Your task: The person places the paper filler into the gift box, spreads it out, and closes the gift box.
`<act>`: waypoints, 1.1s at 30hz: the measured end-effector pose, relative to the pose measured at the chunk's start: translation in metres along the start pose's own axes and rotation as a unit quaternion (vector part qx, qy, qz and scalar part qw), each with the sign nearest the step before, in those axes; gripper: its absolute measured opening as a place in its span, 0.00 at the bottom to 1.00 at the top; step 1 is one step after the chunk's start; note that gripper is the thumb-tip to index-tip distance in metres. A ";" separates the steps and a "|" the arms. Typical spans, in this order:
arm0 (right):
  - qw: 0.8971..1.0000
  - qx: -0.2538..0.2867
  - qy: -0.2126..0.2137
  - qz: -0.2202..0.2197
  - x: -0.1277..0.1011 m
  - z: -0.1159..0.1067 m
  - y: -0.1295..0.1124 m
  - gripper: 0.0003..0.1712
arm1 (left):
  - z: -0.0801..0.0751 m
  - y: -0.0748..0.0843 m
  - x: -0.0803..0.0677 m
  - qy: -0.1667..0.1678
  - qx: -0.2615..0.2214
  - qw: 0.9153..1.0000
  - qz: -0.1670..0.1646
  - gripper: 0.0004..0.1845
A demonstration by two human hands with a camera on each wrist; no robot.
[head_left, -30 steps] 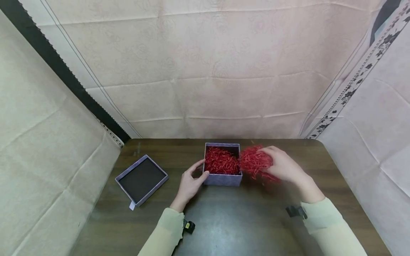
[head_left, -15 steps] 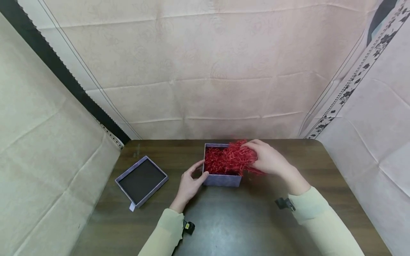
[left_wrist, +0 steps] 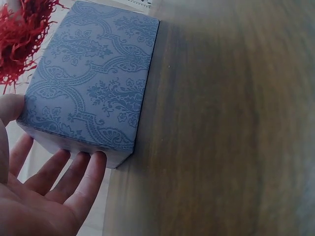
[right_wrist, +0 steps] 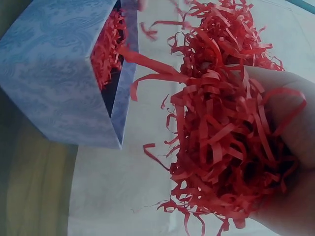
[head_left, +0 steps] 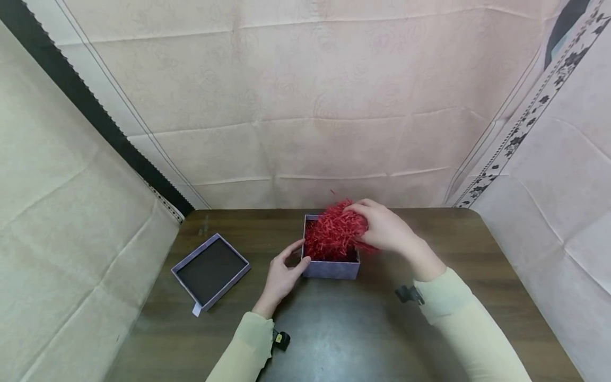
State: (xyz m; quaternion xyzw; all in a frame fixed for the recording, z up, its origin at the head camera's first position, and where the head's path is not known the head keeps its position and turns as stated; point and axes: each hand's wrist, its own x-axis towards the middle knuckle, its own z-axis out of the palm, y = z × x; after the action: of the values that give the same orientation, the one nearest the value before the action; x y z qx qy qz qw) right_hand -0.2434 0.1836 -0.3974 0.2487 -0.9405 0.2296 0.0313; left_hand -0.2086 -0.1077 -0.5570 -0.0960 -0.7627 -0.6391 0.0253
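Note:
A patterned blue-lilac box (head_left: 331, 270) stands with its top uncovered, partly filled with red shredded paper (left_wrist: 15, 46). My left hand (head_left: 282, 276) rests against the box's left side, thumb by the near left corner. In the left wrist view, its fairly straight fingers (left_wrist: 84, 189) touch the side wall. My right hand (head_left: 384, 225) grips a loose bunch of red shredded paper (right_wrist: 221, 132) above the right part of the box. Strands hang out around its fingers, and the bunch hides much of the box's inside.
A matching lid (head_left: 211, 272), dark inside and with a small white tab, lies tilted on the left of the brown wooden table (head_left: 334, 334). A pale cloth (head_left: 305, 106) hangs behind the table's far edge, and more cloth stands on both sides.
My right hand has moved left with the bunch of shredded paper, from beside the box to over it. My left hand, the box and the lid have stayed put.

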 end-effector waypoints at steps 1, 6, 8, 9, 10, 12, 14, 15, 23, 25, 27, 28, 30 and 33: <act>1.000 0.000 -0.001 -0.001 0.002 0.000 -0.001 0.35 | 0.000 0.000 0.000 0.000 -0.003 1.000 0.002 0.28; 1.000 0.005 -0.012 0.002 0.009 0.009 0.000 0.34 | 0.001 0.000 0.002 0.003 -0.016 1.000 0.005 0.27; 1.000 0.005 -0.021 0.010 0.012 0.014 0.000 0.35 | 0.002 0.000 0.002 0.004 -0.014 1.000 0.004 0.27; 1.000 0.002 -0.027 0.016 0.014 0.017 0.000 0.35 | 0.001 -0.001 0.003 0.002 -0.011 1.000 0.005 0.27; 0.999 0.000 -0.033 0.020 0.015 0.019 0.000 0.36 | 0.001 -0.001 0.003 0.001 -0.006 1.000 0.004 0.27; 0.999 -0.009 -0.044 0.024 0.018 0.024 -0.001 0.36 | 0.001 -0.001 0.003 -0.001 -0.003 1.000 0.005 0.27; 0.998 -0.021 -0.052 0.022 0.020 0.028 -0.002 0.37 | 0.001 -0.002 0.003 -0.001 -0.001 1.000 0.006 0.27; 0.998 -0.029 -0.055 0.018 0.022 0.031 -0.003 0.36 | 0.002 -0.002 0.003 -0.001 0.000 1.000 0.007 0.27; 0.994 -0.080 -0.078 0.008 0.028 0.051 -0.009 0.36 | 0.002 -0.002 0.003 0.000 -0.004 1.000 0.002 0.27; 0.993 -0.088 -0.082 0.010 0.030 0.058 -0.010 0.35 | 0.002 -0.002 0.002 0.001 -0.002 1.000 -0.001 0.27; 0.991 -0.098 -0.087 0.009 0.031 0.066 -0.011 0.35 | 0.002 -0.003 0.002 0.002 0.002 1.000 -0.004 0.28; 0.991 -0.103 -0.089 0.007 0.032 0.069 -0.012 0.35 | 0.002 -0.004 0.002 0.002 0.002 1.000 -0.005 0.28; 0.989 -0.114 -0.093 0.003 0.033 0.076 -0.013 0.35 | 0.002 -0.005 0.001 0.003 0.002 1.000 -0.006 0.28; 0.987 -0.126 -0.097 0.001 0.035 0.084 -0.013 0.34 | 0.002 -0.005 0.001 0.005 0.001 1.000 -0.003 0.28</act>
State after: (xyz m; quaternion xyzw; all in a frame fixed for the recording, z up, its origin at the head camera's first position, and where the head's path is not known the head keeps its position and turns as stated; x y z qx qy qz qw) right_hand -0.2630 0.1196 -0.4611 0.2629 -0.9607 0.0839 -0.0290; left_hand -0.2100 -0.1065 -0.5623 -0.0909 -0.7634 -0.6389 0.0271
